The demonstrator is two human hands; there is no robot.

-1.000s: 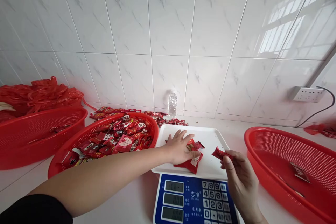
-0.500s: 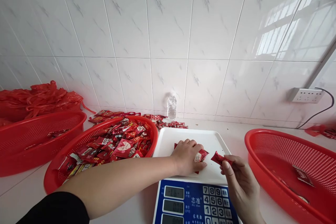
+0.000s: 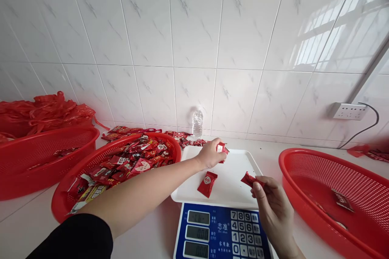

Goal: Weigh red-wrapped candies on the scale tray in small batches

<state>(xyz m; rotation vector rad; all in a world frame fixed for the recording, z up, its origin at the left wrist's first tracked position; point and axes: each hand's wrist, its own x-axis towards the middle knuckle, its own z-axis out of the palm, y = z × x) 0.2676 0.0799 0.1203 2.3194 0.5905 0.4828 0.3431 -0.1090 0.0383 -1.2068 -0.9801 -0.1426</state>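
Note:
My left hand [image 3: 210, 154] is closed around a small red snack packet [image 3: 223, 152], held over the back part of the white scale tray [image 3: 234, 198]. Another red packet [image 3: 208, 184] lies on the tray, nearer its front. Between the thumb and fingers of my right hand [image 3: 272, 200] is a twisted red packet [image 3: 248, 179], at the tray's right side. Below the tray is the scale's blue panel [image 3: 223, 232], with keys and three displays. To the left, a red basket [image 3: 176, 145] is heaped with packets, and my left forearm crosses over its front.
A second red basket [image 3: 284, 170] with a few packets stands on the right. At far left are another red basket [image 3: 91, 133] and a heap of red plastic bags [image 3: 45, 109]. A clear bottle [image 3: 197, 123] and loose packets [image 3: 121, 130] line the tiled wall, which carries a power socket [image 3: 349, 111].
My left hand has lifted off the tray's middle and moved back with a packet, uncovering another packet. My right hand keeps its packet and has barely shifted.

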